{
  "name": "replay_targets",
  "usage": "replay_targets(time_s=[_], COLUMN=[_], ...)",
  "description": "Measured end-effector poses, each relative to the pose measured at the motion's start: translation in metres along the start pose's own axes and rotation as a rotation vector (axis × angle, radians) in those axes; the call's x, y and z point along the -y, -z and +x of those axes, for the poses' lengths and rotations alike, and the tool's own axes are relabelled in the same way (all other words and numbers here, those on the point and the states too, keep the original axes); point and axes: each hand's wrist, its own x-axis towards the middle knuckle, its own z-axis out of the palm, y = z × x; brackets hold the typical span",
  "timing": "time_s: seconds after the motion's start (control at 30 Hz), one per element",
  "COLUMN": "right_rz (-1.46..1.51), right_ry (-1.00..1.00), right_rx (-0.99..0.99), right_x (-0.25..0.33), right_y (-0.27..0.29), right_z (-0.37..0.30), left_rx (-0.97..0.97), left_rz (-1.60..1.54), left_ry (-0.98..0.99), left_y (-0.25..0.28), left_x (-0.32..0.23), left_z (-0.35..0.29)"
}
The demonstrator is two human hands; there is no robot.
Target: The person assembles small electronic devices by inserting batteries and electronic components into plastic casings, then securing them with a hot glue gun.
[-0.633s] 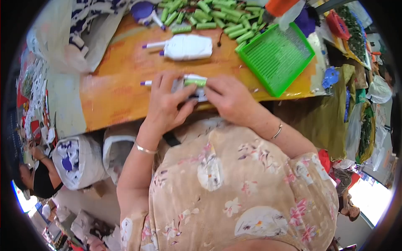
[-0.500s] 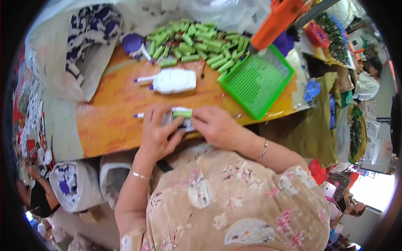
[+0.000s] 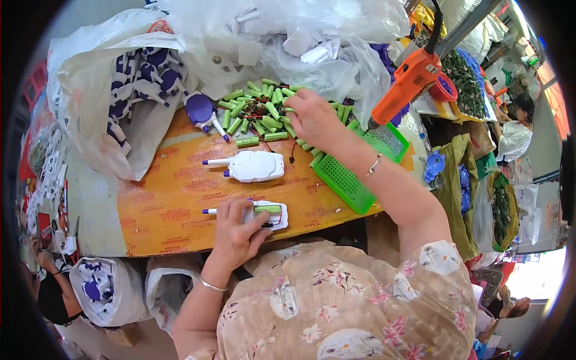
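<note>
Near the table's front edge, my left hand is closed around a white plastic housing with a purple-tipped stem. Inside the housing lies a green cylindrical battery, partly covered by my fingers. Farther away my right hand is over a pile of green batteries with thin red and black wires. Its fingers are bent and bunched at the pile; what they hold, if anything, is hidden. Between my hands and the pile lies another white unit, closed, its stem pointing left.
A green slotted tray sits under my right forearm. Above it hangs an orange electric screwdriver. At the back left an open white sack holds purple and white parts, with a purple round part beside it. Clear plastic bags line the back.
My right hand has left the housing and moved out to the battery pile. My left hand stays on the housing. The whole view has shifted, with the table appearing lower.
</note>
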Motion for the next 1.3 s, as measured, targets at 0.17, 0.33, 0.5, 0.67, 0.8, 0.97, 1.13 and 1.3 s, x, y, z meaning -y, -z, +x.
replay_targets(time_s=[0.17, 0.33, 0.5, 0.67, 0.8, 0.97, 1.13, 1.3], right_rz=[-0.032, -0.334, -0.473, -0.392, -0.15, 0.118, 0.237, 0.91], right_ry=[-0.009, -0.333, -0.6, -0.382, -0.179, -0.072, 0.089, -0.285], right_rx=[-0.281, -0.159, 0.055, -0.056, -0.225, -0.282, -0.446, -0.137], right_x=[-0.035, -0.076, -0.093, -0.105, -0.1, -0.085, -0.016, 0.037], right_y=[-0.024, -0.026, -0.016, -0.005, -0.005, -0.004, 0.019, 0.023], right_z=[0.052, 0.094, 0.109, 0.1, 0.08, 0.061, 0.032, -0.008], left_rx=[0.011, 0.0, 0.012, 0.0, 0.003, -0.016, -0.035, -0.039], left_rz=[-0.044, -0.02, -0.05, -0.035, -0.03, -0.028, -0.045, -0.045], left_ry=[0.034, 0.032, 0.056, 0.043, 0.056, 0.045, 0.038, 0.056], left_y=[-0.001, 0.0, 0.0, 0.002, 0.0, -0.003, -0.003, -0.007], left_x=[0.001, -0.003, -0.002, -0.001, -0.001, -0.001, -0.009, 0.001], left_z=[-0.002, -0.003, -0.004, 0.001, -0.002, -0.004, -0.009, -0.008])
